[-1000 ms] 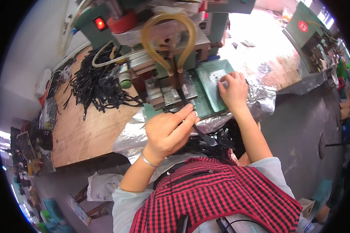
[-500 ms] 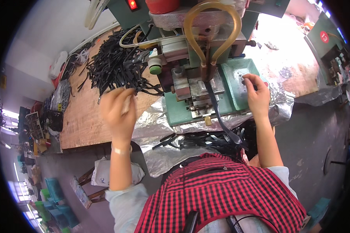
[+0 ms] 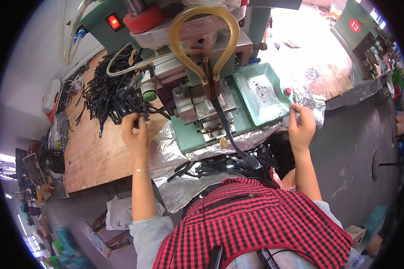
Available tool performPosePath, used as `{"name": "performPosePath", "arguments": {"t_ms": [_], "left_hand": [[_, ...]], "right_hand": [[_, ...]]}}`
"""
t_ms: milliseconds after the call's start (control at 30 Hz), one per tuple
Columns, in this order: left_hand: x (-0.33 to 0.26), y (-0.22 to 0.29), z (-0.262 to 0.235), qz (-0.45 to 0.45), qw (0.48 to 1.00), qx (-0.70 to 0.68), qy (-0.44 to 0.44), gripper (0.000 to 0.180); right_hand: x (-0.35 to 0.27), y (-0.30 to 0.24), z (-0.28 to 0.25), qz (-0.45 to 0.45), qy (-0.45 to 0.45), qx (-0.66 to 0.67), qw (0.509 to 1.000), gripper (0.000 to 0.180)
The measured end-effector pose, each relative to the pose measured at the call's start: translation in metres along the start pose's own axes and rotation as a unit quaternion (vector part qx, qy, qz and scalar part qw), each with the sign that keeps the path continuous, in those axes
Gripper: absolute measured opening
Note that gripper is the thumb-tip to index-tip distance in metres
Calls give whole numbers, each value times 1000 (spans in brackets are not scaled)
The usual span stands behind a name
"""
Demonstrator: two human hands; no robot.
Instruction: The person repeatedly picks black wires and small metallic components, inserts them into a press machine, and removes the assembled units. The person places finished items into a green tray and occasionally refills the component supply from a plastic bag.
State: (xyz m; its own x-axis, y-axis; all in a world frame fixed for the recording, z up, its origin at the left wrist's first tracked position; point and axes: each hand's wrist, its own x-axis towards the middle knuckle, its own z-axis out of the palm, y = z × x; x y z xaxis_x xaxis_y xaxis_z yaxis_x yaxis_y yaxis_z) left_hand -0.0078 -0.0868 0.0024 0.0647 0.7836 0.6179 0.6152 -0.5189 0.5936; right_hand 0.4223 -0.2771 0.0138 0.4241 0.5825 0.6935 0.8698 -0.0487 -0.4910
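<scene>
My left hand (image 3: pixel 136 136) is at the near edge of a heap of black straps (image 3: pixel 114 89), fingers curled and pinched on what looks like a dark strap end. At the near right corner of a green tray (image 3: pixel 256 105), my right hand (image 3: pixel 302 129) has thumb and forefinger pressed together; anything between them is too small to make out. A few small dark bits lie in the tray. Between my hands, a black strap (image 3: pixel 231 136) runs from under the copper-coloured electrode tips (image 3: pixel 211 87) of a bench machine (image 3: pixel 195 112) down towards my lap.
A yellowish hose loop (image 3: pixel 170 33) arches over the machine head. Beside the tray sits a red button (image 3: pixel 287 91). More black straps (image 3: pixel 220 165) lie on silvery sheeting (image 3: pixel 166 179) before me. A green-capped knob (image 3: pixel 149 95) juts out left of the electrodes.
My right hand has left the inside of the tray and come back to its near right corner. My left hand, blurred before, is now steadier at the strap heap. The view has shifted.
</scene>
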Motion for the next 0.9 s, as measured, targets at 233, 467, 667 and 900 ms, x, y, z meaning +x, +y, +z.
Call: {"name": "performPosePath", "arguments": {"t_ms": [233,467,667,900], "left_hand": [[11,57,-12,-115,948,-293,37,17],[-20,34,23,-185,944,-273,27,10],[1,110,5,-70,954,-283,65,6],[1,189,-16,328,937,-116,1,27]], "right_hand": [[38,-80,11,16,-69,247,967,14],[49,-147,66,113,-128,439,882,23],[48,-156,67,160,-106,538,821,33],[50,-180,34,157,-145,510,833,45]]}}
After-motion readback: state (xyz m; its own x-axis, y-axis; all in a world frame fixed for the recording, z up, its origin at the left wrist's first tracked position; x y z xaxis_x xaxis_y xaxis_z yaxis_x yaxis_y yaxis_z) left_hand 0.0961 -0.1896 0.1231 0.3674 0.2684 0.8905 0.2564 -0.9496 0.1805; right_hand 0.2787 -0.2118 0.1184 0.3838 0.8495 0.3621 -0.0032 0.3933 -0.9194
